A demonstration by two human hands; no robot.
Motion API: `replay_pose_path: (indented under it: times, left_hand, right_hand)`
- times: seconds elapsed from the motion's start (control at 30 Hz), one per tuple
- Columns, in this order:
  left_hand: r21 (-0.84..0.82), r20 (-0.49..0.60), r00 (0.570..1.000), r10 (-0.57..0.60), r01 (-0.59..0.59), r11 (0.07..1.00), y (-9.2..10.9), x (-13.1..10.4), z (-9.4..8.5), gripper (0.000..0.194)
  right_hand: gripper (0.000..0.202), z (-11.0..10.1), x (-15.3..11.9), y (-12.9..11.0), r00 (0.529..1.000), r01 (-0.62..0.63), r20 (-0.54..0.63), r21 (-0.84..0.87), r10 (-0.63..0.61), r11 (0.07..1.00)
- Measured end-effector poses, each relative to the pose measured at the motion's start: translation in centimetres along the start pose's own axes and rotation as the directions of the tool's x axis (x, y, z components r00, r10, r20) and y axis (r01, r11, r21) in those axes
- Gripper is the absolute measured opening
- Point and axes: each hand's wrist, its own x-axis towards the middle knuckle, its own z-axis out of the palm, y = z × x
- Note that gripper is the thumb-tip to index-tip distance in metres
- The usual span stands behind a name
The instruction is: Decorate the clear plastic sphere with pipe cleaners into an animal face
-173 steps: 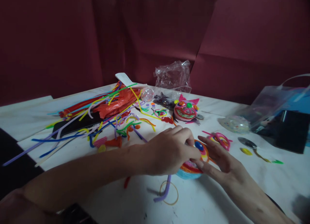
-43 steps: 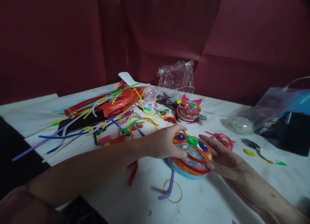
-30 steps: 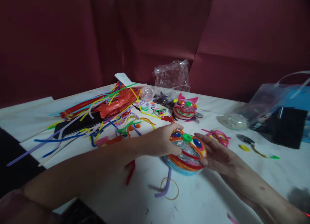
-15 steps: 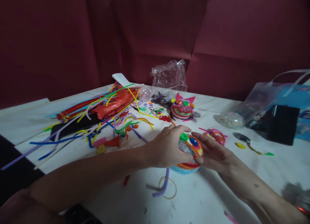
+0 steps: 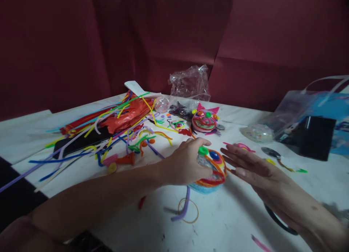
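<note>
one orange-and-blue ball (image 5: 215,165) clamped in left grip (image 5: 185,165); right grip (image 5: 260,175) spread apart, just beside it.

I count two button-eyed faces (image 5: 209,164) (image 5: 205,124) around centre, one rubber band (image 5: 198,211) below, one clear ball (image 5: 162,104) above, one black box (image 5: 318,137) right.

Nothing here that we can read
On the blue item (image 5: 338,110) at the far right we see some pale marks, but they are too blurred for us to tell whether they are letters; we can make out no word, number, brand or sign elsewhere.
</note>
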Motion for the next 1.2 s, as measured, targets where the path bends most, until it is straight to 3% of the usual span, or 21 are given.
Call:
replay_pose_path:
  times: [0.23, 0.6, 0.77, 1.2]
  left_hand:
    - [0.003, 0.020, 1.000, -0.019, 0.019, 1.000, -0.3, -0.1, 0.0, 0.056]
    - [-0.042, 0.024, 0.999, -0.035, 0.036, 0.998, -0.3, 0.1, -0.1, 0.050]
    - [-0.030, 0.021, 0.998, -0.059, 0.060, 0.998, -0.2, 0.1, 0.0, 0.059]
    - [-0.042, 0.069, 0.996, -0.048, 0.051, 0.998, -0.1, 0.0, -0.5, 0.060]
  right_hand:
    - [0.048, 1.6, 0.1, 0.5, 0.983, -0.022, 0.182, 0.062, 0.010, 0.998]
    - [0.063, 1.4, 0.3, 1.5, 0.992, -0.008, 0.126, 0.019, 0.005, 1.000]
    - [0.070, 0.9, -0.1, 1.2, 0.996, 0.012, 0.085, -0.047, -0.008, 0.999]
    - [0.074, 2.7, 0.7, 0.1, 0.995, 0.047, 0.090, -0.162, -0.032, 0.986]
